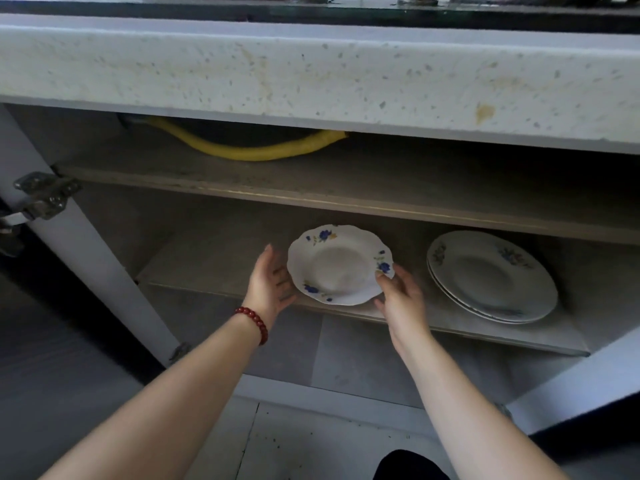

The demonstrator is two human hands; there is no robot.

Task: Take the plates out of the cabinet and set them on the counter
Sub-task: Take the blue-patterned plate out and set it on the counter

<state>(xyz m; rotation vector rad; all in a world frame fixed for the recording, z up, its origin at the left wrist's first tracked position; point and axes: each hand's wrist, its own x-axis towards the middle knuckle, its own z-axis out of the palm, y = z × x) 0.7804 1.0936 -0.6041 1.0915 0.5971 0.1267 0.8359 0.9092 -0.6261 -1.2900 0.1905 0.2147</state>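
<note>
Two hands are at work inside an open lower cabinet (104,265), beneath a speckled pale worktop (311,74) whose thick front edge overhangs the opening.

Upper shelf (346,188): bare apart from a yellow hose (263,152) sagging across the back. It bears on this step only as a low board over the plates.

Lower shelf (214,261): carries all the crockery seen. To the right lies a stack of larger plates (491,278), at least two by the rims, flat and untouched, well apart from the hands.

Left of that stack is a smaller scalloped plate (339,265) with blue flowers, tilted toward the viewer at the shelf's front edge. It appears lifted at its near side; whether its far edge rests on the shelf cannot be told.

The right hand (403,299) pinches the plate's right rim, thumb on top and fingers beneath. The left hand (272,282), with a red bead bracelet (254,322) on its wrist, is open and cupped just beside the left rim; actual contact is uncertain.

Judgement: the step in hand is drawing out the first plate. It would be done well by closing the left hand under the rim before lifting, so the load is not carried on one pinch. The plate should be levelled, drawn straight out and low to clear the upper shelf, then raised past the worktop's overhang before setting down.
</note>
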